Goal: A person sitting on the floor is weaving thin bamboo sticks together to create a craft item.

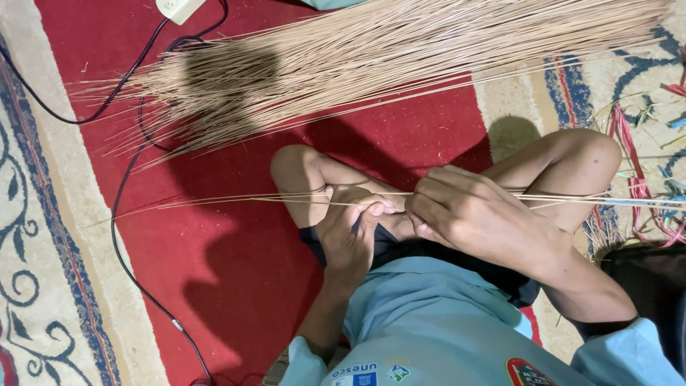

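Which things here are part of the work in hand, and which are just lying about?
In hand:
- thin sticks, pinched by left hand and right hand
- big stick bundle on the red carpet

Lying about:
- black cable
- white socket block
- coloured strips at the right

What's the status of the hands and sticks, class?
Left hand, right hand: both pinching a few thin sticks over the lap. Big stick bundle ahead on carpet. Black cable alongside.

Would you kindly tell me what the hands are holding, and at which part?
Both hands, left and right, pinch a few thin tan sticks near the middle of their length, ends sticking out on either side.
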